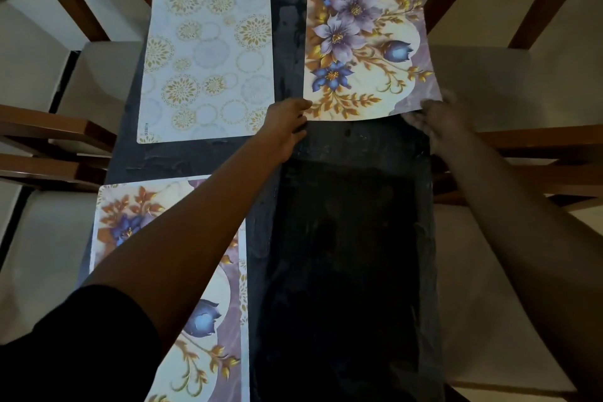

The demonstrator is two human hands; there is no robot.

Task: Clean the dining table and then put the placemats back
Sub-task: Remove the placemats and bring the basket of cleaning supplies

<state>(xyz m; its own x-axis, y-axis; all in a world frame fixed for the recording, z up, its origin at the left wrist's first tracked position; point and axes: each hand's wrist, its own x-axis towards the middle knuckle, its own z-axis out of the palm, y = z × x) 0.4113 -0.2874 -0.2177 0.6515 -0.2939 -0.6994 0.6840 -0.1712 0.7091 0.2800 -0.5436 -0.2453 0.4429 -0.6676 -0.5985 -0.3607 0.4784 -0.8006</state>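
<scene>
— Entry one?
— Dining table (346, 238). Dark, slate-like top, long axis running from 6 to 12 o'clock. The surface is streaked and patchy, and the quarter at 5 o'clock lies bare.

— Placemats: count and positions?
— Three. Pale placemat (208, 59): gold medallions and faint rings, flat at 11 o'clock. Near floral placemat (202, 320): blue and purple flowers with gold leaves, flat at 7 o'clock, partly under the left forearm. Far floral placemat (365, 42): same print, at 1 o'clock, its right edge reaching the table's edge.

— Is the far one flat as well?
— Mostly. Its near right corner curls up off the top.

— Hands?
— Left hand (287, 127): at the far floral placemat's near left corner, one fingertip on the print and the other fingers curled below the edge, so it pinches that corner. Right hand (437, 121): at the near right corner, touching the raised edge. It is smeared in the picture, so I cannot tell whether it clasps the mat or only props it up.

— Sundries?
— Black sleeve (81, 352) on the left arm, at 8 o'clock. Wooden chairs (483, 75) with pale seats, seemingly two at 9 o'clock and two at 3 o'clock, standing close beside the table.
</scene>
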